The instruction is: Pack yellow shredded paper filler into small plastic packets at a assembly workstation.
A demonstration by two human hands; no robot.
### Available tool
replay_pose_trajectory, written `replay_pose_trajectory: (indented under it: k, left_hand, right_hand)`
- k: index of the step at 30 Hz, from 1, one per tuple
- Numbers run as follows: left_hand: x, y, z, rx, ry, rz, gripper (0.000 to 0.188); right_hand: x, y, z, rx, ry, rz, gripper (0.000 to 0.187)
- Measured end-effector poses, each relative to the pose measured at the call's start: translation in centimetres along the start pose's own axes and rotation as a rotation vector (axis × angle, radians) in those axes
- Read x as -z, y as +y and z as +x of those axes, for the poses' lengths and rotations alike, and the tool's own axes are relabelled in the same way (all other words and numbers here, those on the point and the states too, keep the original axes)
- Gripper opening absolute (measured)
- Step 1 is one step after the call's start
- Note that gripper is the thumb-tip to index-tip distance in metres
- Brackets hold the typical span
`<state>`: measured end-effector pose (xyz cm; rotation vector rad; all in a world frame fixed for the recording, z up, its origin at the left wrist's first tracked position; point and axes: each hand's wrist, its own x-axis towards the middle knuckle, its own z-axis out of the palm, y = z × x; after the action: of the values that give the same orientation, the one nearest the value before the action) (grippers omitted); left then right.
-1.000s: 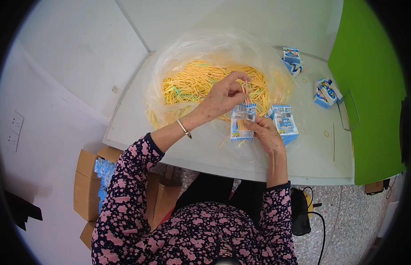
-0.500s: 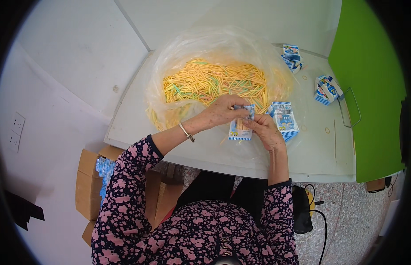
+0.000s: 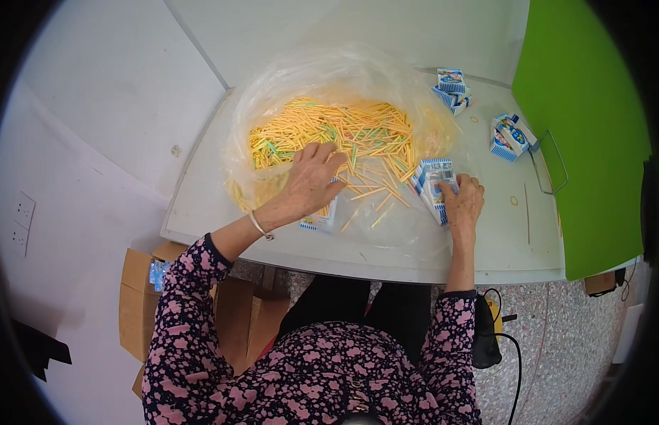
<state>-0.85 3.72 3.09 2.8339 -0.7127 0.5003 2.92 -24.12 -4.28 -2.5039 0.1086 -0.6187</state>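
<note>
A large clear plastic bag [image 3: 329, 67] lies spread on the table, heaped with thin yellow, orange and green sticks [image 3: 372, 127]. My left hand [image 3: 308, 184] is over the heap's near edge, fingers apart and bent at the sticks. Partly hidden under its palm is a small blue-and-white packet [image 3: 317, 221], its striped end showing. Over to the right, my right hand [image 3: 465, 202] has its thumb on the edge of a stack of similar blue-and-white packets [image 3: 430, 185]. Its other fingers are spread beside the stack.
More packets [image 3: 451, 88] sit by the back wall, and others [image 3: 510, 138] lie near a wire handle [image 3: 556, 163] at the green panel [image 3: 592, 142]. Rubber bands [image 3: 514, 200] and a thin stick [image 3: 526, 212] are on the table's right. Below left stands a cardboard box [image 3: 138, 304] with blue-and-white wrappers.
My hands have parted. The packet they both held is now farther left, under my left hand. My right hand has moved right onto the packet stack. The view has shifted slightly.
</note>
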Motion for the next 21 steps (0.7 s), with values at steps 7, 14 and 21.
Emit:
replay_pose_trajectory:
  k: [7,14,21]
  left_hand:
    - [-2.2,3.1,4.1,-0.130,0.085,-0.104,0.038]
    - [-3.5,4.1,7.2,0.032,-0.041,-0.652,0.033]
    - [-2.7,3.1,5.8,0.159,-0.148,-0.726,0.021]
  right_hand:
    - [-0.1,-0.4,0.5,0.041,0.090,0.143,0.015]
    - [2.4,-4.3,-1.2,0.096,-0.035,0.750,0.014]
    - [1.5,-4.3,-1.1,0.067,-0.382,0.871,0.013]
